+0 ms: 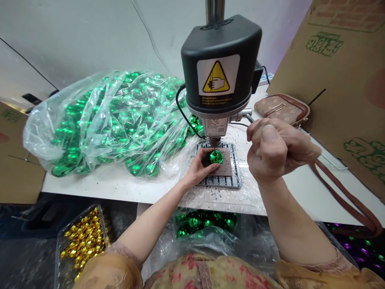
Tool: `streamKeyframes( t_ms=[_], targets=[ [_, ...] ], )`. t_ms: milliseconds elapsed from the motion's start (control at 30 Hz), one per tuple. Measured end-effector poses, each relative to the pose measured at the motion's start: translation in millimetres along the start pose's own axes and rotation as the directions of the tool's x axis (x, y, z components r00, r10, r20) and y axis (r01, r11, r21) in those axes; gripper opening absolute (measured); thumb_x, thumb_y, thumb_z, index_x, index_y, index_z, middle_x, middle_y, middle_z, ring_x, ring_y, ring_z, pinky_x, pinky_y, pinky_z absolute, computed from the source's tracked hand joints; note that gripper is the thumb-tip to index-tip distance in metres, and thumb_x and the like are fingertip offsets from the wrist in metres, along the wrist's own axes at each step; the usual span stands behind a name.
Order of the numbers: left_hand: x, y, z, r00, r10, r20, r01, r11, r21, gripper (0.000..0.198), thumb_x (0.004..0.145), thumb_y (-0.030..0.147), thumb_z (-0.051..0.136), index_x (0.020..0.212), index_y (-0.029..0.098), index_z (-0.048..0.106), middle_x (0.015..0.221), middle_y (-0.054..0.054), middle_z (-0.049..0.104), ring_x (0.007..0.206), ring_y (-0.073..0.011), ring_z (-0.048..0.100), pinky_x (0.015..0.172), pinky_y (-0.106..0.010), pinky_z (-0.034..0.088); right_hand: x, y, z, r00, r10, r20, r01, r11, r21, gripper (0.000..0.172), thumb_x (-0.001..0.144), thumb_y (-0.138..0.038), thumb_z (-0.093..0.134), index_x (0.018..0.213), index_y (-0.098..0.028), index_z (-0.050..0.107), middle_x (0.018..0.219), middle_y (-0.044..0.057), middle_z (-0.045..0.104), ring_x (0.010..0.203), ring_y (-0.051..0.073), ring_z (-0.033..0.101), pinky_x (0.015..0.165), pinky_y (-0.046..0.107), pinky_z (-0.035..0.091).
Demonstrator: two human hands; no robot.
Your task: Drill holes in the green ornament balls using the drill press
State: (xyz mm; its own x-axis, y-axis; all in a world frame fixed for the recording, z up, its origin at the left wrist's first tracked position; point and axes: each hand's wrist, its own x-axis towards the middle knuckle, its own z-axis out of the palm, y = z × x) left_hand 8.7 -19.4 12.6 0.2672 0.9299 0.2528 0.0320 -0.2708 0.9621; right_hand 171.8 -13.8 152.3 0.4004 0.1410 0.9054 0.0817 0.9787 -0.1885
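A small drill press [221,68] with a black head stands on the white table. Under its bit, a shiny green faceted ball [215,157] rests on a brown board [226,166] over the slotted metal base [236,181]. Thumb and fingers of my left hand [201,166] pinch that ball from its left side. The bit meets the top of the ball or stands just over it; I cannot tell which. To the right of the press, my right hand [272,146] is closed in a fist around the feed lever [249,118], most of which the fingers hide.
A clear plastic bag [99,120] of green balls fills the table's left. At the right lie a patterned purse [282,108] and a cardboard box [339,88]. Below the edge are a bin of gold balls [87,237] and more green balls [207,220]. Dark shavings litter the base.
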Motion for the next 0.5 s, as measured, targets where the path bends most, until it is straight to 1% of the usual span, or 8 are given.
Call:
streamKeyframes(
  t_ms=[233,400,433,500],
  targets=[
    [-0.3,-0.3,0.4,1.0,0.0,-0.01,0.001,1.0,0.027,0.058,0.083,0.049,0.085,0.124,0.021,0.056,0.122,-0.01,0.07,0.118,-0.0266,0.066,0.104,-0.042,0.051,-3.5,0.3,-4.4,1.0,-0.012,0.027,0.012,1.0,-0.013,0.05,0.09,-0.012,0.059,0.059,-0.019,0.02,0.051,-0.007,0.022,0.044,0.003,0.028,0.047,0.026,0.034],
    [-1.0,2.9,0.0,1.0,0.001,-0.018,-0.001,0.999,0.044,0.059,0.082,0.05,0.085,0.124,0.021,0.056,0.12,-0.01,0.071,0.115,-0.0261,0.068,0.102,-0.042,0.052,-9.8,-0.8,-8.2,0.997,-0.04,0.069,0.043,0.998,-0.036,0.05,0.089,-0.012,0.058,0.059,-0.019,0.019,0.051,-0.007,0.026,0.041,0.004,0.03,0.047,0.028,0.037],
    [-1.0,3.1,-0.1,1.0,0.005,-0.02,-0.004,0.999,0.051,0.058,0.082,0.05,0.085,0.124,0.021,0.057,0.119,-0.01,0.071,0.113,-0.0258,0.068,0.101,-0.042,0.053,-8.9,-1.7,-7.1,0.997,-0.035,0.064,0.038,0.998,-0.044,0.051,0.089,-0.012,0.058,0.058,-0.018,0.019,0.051,-0.007,0.026,0.041,0.004,0.03,0.046,0.028,0.037],
    [-0.4,2.5,0.0,1.0,0.011,-0.026,-0.009,0.998,0.063,0.058,0.082,0.051,0.085,0.123,0.021,0.057,0.116,-0.01,0.071,0.111,-0.0253,0.069,0.099,-0.042,0.054,-2.9,-4.2,-2.4,1.0,0.02,0.023,-0.019,0.998,-0.055,0.053,0.092,-0.014,0.059,0.057,-0.018,0.019,0.05,-0.007,0.024,0.041,0.004,0.028,0.045,0.027,0.034]
  ],
)
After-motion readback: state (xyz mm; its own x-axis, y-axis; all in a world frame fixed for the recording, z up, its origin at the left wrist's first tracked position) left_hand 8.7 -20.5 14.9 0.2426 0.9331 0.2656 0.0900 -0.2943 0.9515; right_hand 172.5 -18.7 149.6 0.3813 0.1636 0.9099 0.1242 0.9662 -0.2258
